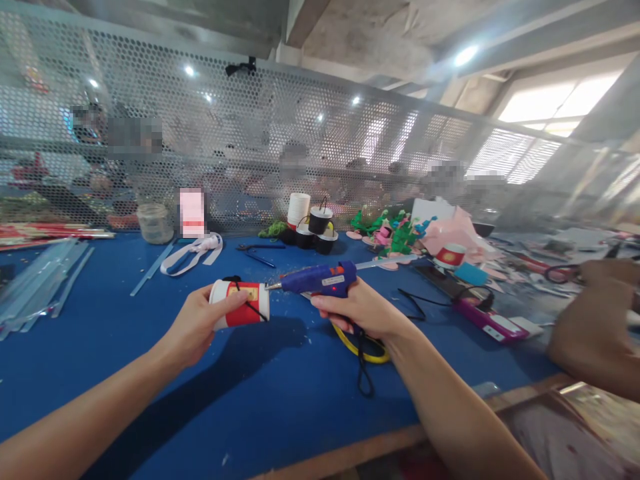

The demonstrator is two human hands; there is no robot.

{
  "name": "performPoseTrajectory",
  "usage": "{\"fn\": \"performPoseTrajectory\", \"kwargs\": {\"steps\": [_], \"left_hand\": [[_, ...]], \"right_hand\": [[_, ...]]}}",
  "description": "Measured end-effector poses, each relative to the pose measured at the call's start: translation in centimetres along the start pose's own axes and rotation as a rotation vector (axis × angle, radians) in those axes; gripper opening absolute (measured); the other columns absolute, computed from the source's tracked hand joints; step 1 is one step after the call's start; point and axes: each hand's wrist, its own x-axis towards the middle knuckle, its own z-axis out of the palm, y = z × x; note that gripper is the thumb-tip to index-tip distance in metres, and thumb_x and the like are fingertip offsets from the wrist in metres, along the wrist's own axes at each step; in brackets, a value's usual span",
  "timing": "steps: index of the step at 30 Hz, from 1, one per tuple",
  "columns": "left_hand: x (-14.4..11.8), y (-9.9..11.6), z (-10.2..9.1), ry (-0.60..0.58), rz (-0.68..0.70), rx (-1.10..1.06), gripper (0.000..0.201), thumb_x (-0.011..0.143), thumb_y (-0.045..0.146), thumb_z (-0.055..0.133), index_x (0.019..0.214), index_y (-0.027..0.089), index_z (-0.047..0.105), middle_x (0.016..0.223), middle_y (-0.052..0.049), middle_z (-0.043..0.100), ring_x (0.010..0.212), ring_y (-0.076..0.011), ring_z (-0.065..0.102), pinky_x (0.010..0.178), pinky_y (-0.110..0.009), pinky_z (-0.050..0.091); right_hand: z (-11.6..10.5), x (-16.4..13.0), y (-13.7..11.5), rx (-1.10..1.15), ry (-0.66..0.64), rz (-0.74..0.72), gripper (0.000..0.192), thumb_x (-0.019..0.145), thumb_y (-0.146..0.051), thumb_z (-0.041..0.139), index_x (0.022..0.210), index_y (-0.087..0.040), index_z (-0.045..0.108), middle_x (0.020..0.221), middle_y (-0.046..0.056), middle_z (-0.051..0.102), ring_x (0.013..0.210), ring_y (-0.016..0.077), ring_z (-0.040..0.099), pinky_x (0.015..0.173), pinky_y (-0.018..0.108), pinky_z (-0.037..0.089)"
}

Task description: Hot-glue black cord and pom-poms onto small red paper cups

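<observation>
My left hand (200, 320) is wrapped round a red and white paper cup (246, 313), held on its side above the blue table. A black cord crosses the cup's wall. My right hand (357, 310) grips a blue hot glue gun (320, 279) by its handle. The gun's nozzle points left and meets, or nearly meets, the cup's rim; I cannot tell which. A clear glue stick (387, 261) sticks out of the gun's back. Beneath my right hand lies a yellow ring (367, 353), with a black cord loop (365, 380) beside it.
Glue sticks (43, 283) lie at the left. Toward the back stand a jar (154, 223), small black buckets (320, 220) and stacked white cups (299, 208). Pliers (257, 253) rest before them. A purple power strip (493, 320) and another person's arm (597, 327) are at the right.
</observation>
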Motion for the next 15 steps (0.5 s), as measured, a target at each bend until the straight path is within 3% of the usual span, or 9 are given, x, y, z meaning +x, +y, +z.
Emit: {"fn": "performPoseTrajectory", "kwargs": {"steps": [15], "left_hand": [[-0.01,0.03,0.04,-0.021,-0.003,-0.013,0.019,0.057,0.024,0.074,0.07,0.013,0.065,0.062,-0.001,0.069,0.05,-0.0092,0.059,0.048,-0.017,0.046]], "right_hand": [[-0.03,0.14,0.05,0.003,-0.009,-0.032,0.027,0.071,-0.037,0.059,0.06,-0.013,0.051,0.041,-0.006,0.045,0.031,0.0024,0.037,0.03,0.015,0.028]]}}
